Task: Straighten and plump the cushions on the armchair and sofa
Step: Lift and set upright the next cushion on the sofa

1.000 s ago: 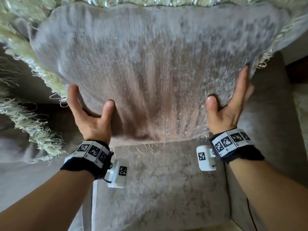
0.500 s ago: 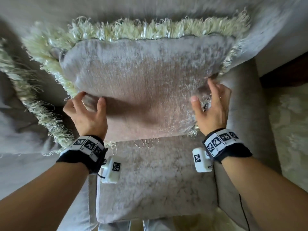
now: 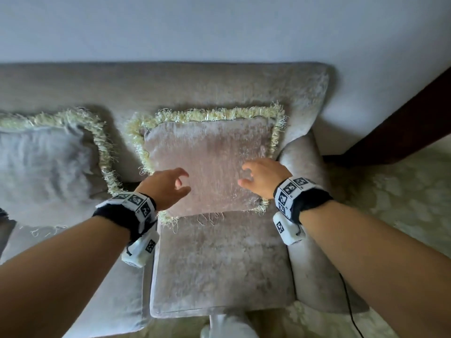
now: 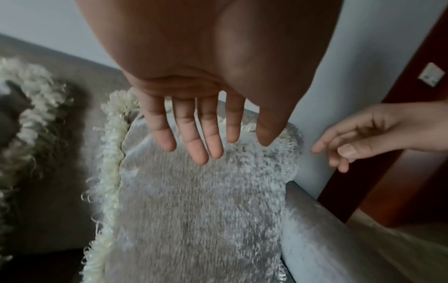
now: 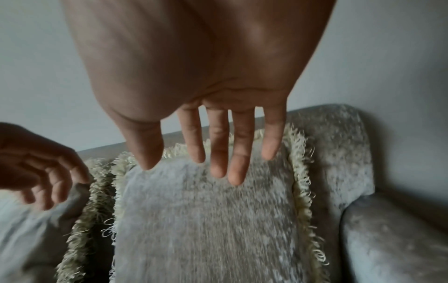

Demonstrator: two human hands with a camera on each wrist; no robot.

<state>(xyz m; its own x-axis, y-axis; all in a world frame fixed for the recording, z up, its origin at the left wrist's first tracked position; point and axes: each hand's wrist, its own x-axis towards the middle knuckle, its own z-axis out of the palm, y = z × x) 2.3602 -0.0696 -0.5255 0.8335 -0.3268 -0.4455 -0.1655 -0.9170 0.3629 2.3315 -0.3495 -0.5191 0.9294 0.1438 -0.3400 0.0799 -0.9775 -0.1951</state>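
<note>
My fingers (image 4: 191, 132) are hanging spread and holding nothing now; both hands have let go of the fringed cushion (image 3: 207, 164) they were gripping half a second ago. My left hand (image 3: 166, 186) and right hand (image 3: 262, 178) are hovering over it. It is leaning against the sofa (image 3: 219, 264) back, by the right armrest (image 3: 302, 157). A second cushion (image 3: 46, 167) is sitting to its left.

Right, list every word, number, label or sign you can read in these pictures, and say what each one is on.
No readable words or numbers anywhere.
Left wristband: black-and-white square marker patterns only, no letters.
Right wristband: the same marker patterns, no letters.
White camera units below the wrists: one marker square each, no text.
Small pale plate on the dark wood panel: a dark mark, too blurred to read.
</note>
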